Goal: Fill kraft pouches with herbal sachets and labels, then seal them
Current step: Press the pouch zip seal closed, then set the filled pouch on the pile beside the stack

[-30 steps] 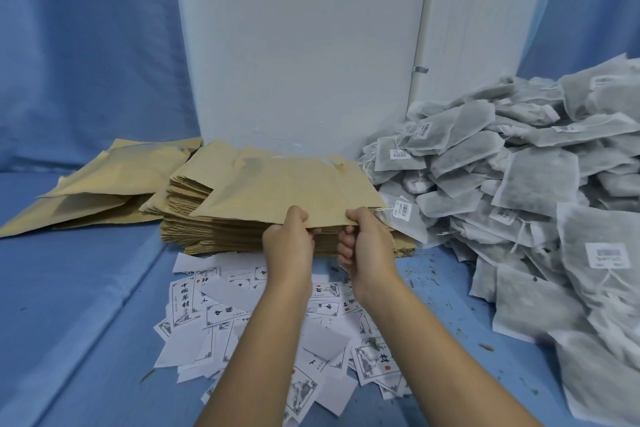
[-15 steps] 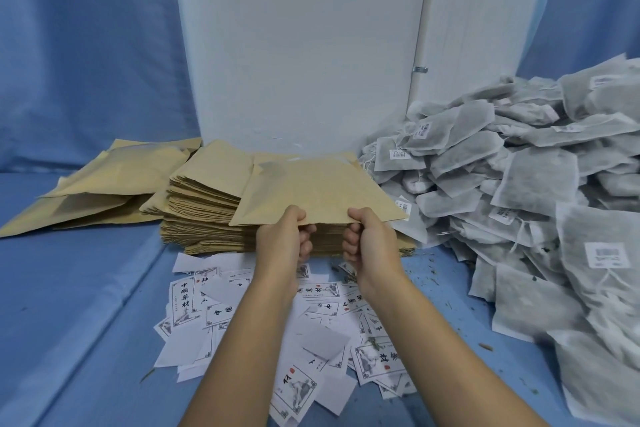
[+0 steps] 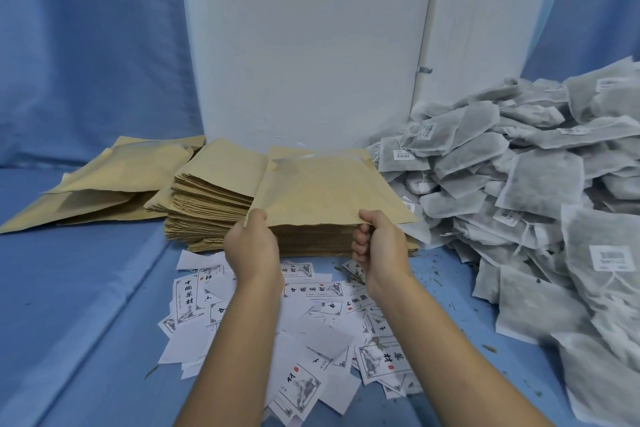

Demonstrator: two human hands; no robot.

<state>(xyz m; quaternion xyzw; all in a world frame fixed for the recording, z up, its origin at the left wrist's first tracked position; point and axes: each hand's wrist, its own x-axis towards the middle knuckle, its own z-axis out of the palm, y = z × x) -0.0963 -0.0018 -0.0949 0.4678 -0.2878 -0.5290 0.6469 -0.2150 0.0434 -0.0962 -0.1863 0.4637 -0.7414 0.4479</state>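
Here the left hand (image 3: pixel 252 244) and right hand (image 3: pixel 379 246) pinch one kraft pouch (image 3: pixel 325 191) near labels (image 3: pixel 188 295) reading 中國.

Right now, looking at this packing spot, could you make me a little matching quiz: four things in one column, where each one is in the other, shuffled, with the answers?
Things
1. top kraft pouch
2. herbal sachets
3. paper labels
4. loose pouches

Places
A. scattered under the forearms
B. heaped at the right
C. lying far left, beside the pouch stack
D. gripped at its near edge by the left hand and right hand

Pairs: 1-D, 2-B, 3-A, 4-C.
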